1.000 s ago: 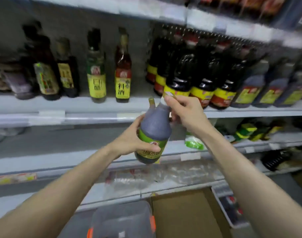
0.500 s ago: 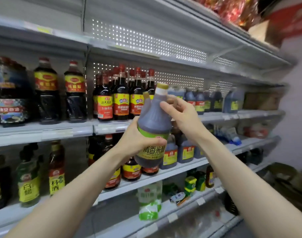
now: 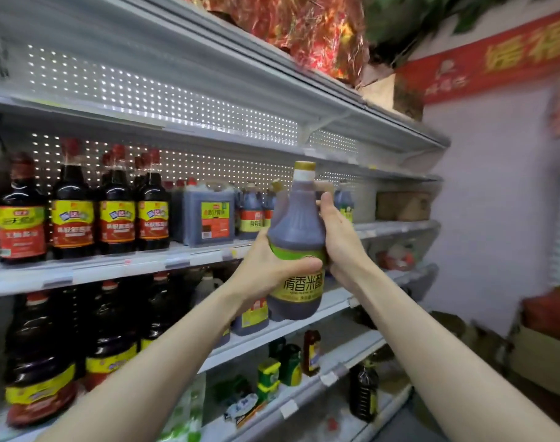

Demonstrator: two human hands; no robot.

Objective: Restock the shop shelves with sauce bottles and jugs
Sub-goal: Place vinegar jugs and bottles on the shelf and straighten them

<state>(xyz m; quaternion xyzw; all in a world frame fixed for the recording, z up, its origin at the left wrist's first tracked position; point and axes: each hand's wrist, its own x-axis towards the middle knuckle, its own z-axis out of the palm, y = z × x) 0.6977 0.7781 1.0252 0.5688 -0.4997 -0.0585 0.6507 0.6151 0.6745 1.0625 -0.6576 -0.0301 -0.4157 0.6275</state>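
White shelves (image 3: pixel 183 260) carry rows of dark sauce bottles (image 3: pixel 71 215). Jug (image 3: pixel 296 247) held upright in front of the middle shelf, off every surface. Left hand (image 3: pixel 266 269) wraps its labelled body; right hand (image 3: pixel 339 237) grasps its right side.

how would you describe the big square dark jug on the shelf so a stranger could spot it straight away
Start at the white shelf level with the hands, where tall red-capped dark sauce bottles stand in a row. Just right of them, left of the smaller handled jugs, sits the square dark plastic jug. It alone is boxy and wide, with a top handle and a green, yellow and red label.
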